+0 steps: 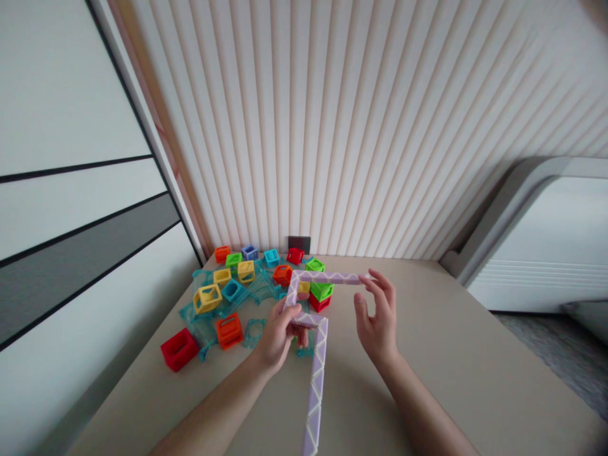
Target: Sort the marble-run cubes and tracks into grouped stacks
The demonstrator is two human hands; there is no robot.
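From the head camera, the left hand (279, 334) pinches a bend of the lilac twist puzzle (317, 354), held above the table (451, 354). The right hand (377, 316) is spread, its fingertips at the puzzle's far right end. Coloured cube blocks (228, 291) lie far left.

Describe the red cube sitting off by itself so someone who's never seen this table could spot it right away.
Start at the beige table and find the pile of coloured open-sided cubes at its far left, by the ribbed wall. The red cube lies at the pile's near-left edge, left of the left hand. Unlike the other red ones, it stands apart, nearest the viewer.
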